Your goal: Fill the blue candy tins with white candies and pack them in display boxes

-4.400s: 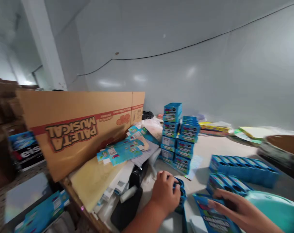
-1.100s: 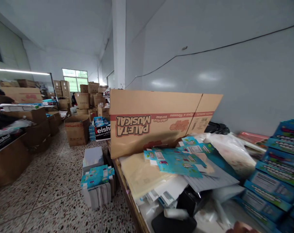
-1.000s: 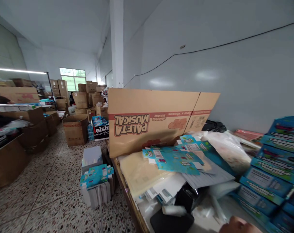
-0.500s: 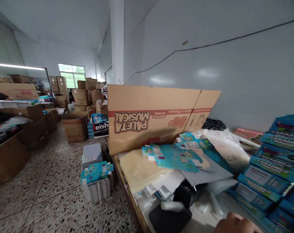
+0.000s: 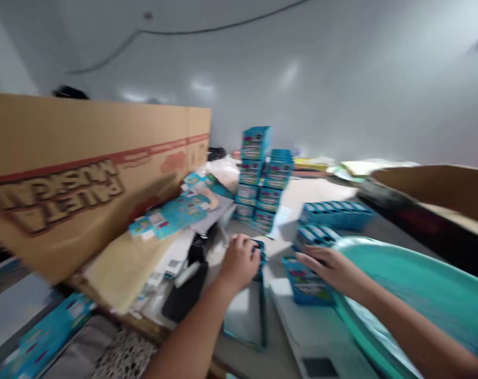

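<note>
Blue box (image 5: 308, 288), print blurred | right hand (image 5: 329, 264) touched it, fingers extended | left hand (image 5: 239, 261) curled, grip unclear | carton (image 5: 100, 134): "PALETA MUSICAL", inverted

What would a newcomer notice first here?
Probably the big cardboard sheet with upside-down red-banded print, standing along the left. Next, the teal basin at the right, under the right forearm. Between them, blue boxes rise in two stacks before the grey wall, beyond the left hand.
</note>
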Demonstrator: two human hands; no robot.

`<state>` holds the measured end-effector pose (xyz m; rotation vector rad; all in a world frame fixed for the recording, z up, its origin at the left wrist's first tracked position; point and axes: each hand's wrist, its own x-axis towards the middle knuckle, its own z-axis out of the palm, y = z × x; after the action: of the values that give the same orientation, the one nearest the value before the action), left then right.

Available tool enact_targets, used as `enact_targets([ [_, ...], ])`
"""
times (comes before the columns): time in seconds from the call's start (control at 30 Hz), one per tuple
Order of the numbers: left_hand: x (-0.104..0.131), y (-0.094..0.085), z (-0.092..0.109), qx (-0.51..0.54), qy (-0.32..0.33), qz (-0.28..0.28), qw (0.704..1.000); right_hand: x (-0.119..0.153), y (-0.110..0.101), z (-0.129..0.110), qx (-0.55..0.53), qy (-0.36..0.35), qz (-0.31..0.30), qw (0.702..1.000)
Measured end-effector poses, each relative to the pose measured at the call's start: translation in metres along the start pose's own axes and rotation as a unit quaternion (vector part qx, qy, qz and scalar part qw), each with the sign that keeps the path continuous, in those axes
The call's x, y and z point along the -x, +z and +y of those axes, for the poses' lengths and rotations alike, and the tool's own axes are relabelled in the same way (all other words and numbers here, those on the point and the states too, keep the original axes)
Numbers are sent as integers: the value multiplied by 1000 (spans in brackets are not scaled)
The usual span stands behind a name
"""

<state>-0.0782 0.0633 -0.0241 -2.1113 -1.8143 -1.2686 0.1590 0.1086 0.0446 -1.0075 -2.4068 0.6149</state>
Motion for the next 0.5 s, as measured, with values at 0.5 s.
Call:
enact_targets([
  [0.5, 9, 9, -19, -3, 72, 17, 997, 6, 5, 3, -71, 20, 35, 997],
])
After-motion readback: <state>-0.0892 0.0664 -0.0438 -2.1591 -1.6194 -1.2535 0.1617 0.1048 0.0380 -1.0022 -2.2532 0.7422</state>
